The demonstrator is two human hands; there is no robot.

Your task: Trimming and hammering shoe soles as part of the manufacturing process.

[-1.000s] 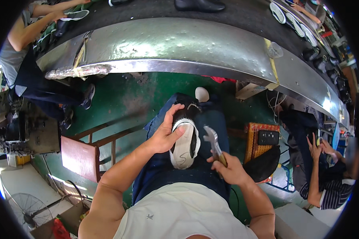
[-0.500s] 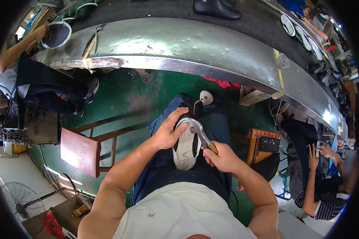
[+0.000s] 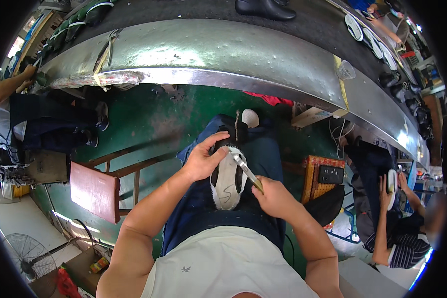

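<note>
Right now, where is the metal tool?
In the head view, the metal tool is near the centre, held in the right hand, its tip on the shoe steadied in the lap by the left hand.

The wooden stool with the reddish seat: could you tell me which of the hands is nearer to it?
Left. The left hand grips the shoe, on the stool's side; the right hand holds a tool beyond the shoe.

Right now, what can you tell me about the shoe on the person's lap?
The shoe lies upside down on the person's lap, its pale underside facing up with a dark squiggle drawn on it. Its upper looks black, edged by a whitish stitched rim. The left hand grips its toe end, and the right hand presses a metal tool against its edge.
</note>
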